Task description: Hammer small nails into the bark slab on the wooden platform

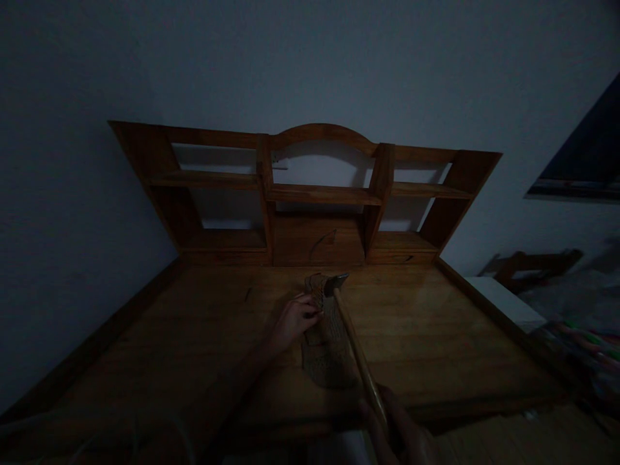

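The person is sitting or standing at a wooden desk (194,336) in a dim room, and both bare hands are showing at the near edge of the view. The right hand (397,433) is closing its fingers around the lower end of a hammer (356,349), whose wooden handle is running up and to the left across the desk. The metal head of the hammer is hanging over, or just touching, the far end of a carved wooden piece (327,342); the dim light is making it impossible to tell which. That piece is lying flat on the desktop near its middle, a little toward the near edge. The left hand (293,320) is resting at the left side of the piece near its far end, fingers curled and pinched against it, though what they are pinching is too small and dark to make out. Behind the work, a wooden shelf unit (320,194) with open compartments is standing against a pale wall (310,58)
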`<move>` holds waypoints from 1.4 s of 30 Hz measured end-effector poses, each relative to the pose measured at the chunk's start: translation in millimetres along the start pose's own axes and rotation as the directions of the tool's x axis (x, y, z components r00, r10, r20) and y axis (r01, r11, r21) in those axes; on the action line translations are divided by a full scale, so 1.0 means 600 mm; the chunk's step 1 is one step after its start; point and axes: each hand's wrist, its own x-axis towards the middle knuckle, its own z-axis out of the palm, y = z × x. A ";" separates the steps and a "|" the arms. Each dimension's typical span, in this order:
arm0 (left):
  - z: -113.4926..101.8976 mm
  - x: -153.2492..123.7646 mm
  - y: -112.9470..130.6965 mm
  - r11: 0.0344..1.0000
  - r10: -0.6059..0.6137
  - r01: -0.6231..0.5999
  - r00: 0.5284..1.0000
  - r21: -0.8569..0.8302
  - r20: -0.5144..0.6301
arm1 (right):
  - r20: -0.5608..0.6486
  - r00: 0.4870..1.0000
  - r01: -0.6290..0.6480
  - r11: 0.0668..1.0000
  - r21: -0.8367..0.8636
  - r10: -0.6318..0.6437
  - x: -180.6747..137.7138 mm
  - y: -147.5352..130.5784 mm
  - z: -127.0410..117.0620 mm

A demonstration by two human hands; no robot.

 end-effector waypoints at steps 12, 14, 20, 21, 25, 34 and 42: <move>0.004 0.000 -0.003 1.000 0.008 -0.007 1.000 0.007 -0.020 | -0.067 0.991 0.102 0.980 -0.170 -0.114 -0.002 0.020 0.013; 0.003 -0.001 -0.003 1.000 0.009 -0.009 1.000 -0.006 -0.021 | -0.064 0.989 0.125 0.980 -0.157 -0.136 0.001 0.017 0.008; 0.005 -0.004 -0.001 0.995 -0.094 0.093 0.995 -0.033 -0.024 | 0.057 0.989 0.145 0.983 -0.112 -0.139 0.010 0.006 -0.009; 0.006 -0.005 -0.002 0.993 -0.110 0.109 0.993 -0.045 -0.029 | 0.065 0.987 0.152 0.983 -0.103 -0.146 0.010 0.004 -0.010; 0.010 -0.005 -0.007 0.990 -0.117 0.114 0.993 -0.083 -0.033 | 0.098 0.984 0.157 0.984 -0.089 -0.148 0.005 -0.002 -0.015; 0.008 -0.005 -0.008 0.995 -0.091 0.090 0.996 -0.038 -0.013 | 0.046 0.993 0.105 0.994 -0.016 -0.104 0.011 -0.017 -0.023; -0.004 -0.006 -0.005 0.997 -0.041 0.029 0.985 -0.075 -0.167 | 0.049 0.999 0.021 0.996 -0.085 -0.017 0.017 -0.001 -0.034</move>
